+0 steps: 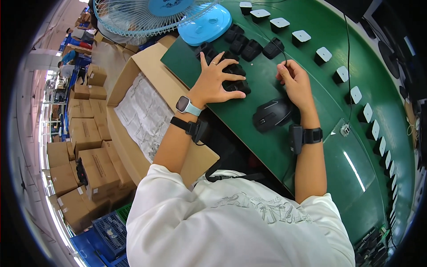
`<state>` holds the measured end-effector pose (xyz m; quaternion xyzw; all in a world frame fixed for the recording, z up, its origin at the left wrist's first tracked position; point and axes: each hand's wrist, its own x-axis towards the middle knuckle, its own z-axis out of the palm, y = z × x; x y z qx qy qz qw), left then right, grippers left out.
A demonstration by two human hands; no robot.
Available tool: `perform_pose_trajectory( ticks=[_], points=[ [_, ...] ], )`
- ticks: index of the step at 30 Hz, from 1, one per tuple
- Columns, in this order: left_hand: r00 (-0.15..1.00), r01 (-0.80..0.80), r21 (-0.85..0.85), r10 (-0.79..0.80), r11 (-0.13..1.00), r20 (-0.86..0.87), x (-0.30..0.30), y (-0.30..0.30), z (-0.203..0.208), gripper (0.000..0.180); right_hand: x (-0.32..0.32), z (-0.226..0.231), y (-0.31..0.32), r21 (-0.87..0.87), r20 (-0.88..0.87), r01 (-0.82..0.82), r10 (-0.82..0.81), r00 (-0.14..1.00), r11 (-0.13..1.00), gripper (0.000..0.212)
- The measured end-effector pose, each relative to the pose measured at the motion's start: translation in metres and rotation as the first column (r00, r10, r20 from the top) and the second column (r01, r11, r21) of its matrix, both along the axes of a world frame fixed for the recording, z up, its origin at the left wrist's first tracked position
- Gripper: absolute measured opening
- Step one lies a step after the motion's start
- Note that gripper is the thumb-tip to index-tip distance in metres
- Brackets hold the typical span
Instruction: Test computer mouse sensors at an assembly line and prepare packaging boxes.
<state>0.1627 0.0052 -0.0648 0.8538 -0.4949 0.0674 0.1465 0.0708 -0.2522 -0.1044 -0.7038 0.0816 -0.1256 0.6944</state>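
Note:
My left hand (pixel 218 80) lies with fingers spread over a group of small black boxy devices (pixel 235 79) on the green table (pixel 275 151). Its fingertips and thumb touch them, and it partly hides them. To its right, my right hand (pixel 296 82) is closed in a pinch above the table. A thin black cable (pixel 283 54) runs into its fingers; the end in the grip is hidden. Just below that hand is a black computer mouse (pixel 272 115). More of the black devices (pixel 251 50) sit beyond my left hand.
A blue fan (pixel 155 18) and its round base (pixel 204 26) are at the far left. An open carton (pixel 147 115) with crumpled packing stands left of the table. Several white-topped black devices (pixel 323 55) line the moving-belt-like green strip at right. Stacked cartons (pixel 95 164) fill the left.

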Motion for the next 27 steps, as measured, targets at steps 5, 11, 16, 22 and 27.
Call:
perform_pose_trajectory(
  ticks=[5,11,16,22,27],
  points=[
    [1.000,-0.015,0.035,0.015,0.999,-0.006,-0.001,0.001,0.000,0.043,-0.001,0.001,-0.002,-0.013,-0.013,0.010,-0.010,1.000,1.000,0.024],
    [0.994,0.084,-0.060,-0.088,0.995,-0.063,0.015,0.007,-0.001,0.039,-0.002,0.005,0.000,-0.035,-0.017,0.012,-0.012,1.000,0.999,0.024],
    [0.993,0.100,-0.074,-0.105,0.992,-0.057,0.016,0.005,0.000,0.037,-0.001,0.002,-0.001,-0.068,-0.006,0.014,-0.015,1.000,0.998,0.025],
    [0.996,0.088,-0.147,-0.085,0.985,0.026,0.009,0.005,-0.001,0.034,-0.001,-0.001,0.002,-0.193,-0.001,0.038,-0.039,0.999,0.980,0.021],
    [0.994,0.073,-0.219,-0.054,0.973,0.094,-0.011,0.012,0.003,0.035,-0.001,-0.010,-0.006,-0.184,0.032,-0.017,0.023,0.999,0.983,0.020]
  ],
)
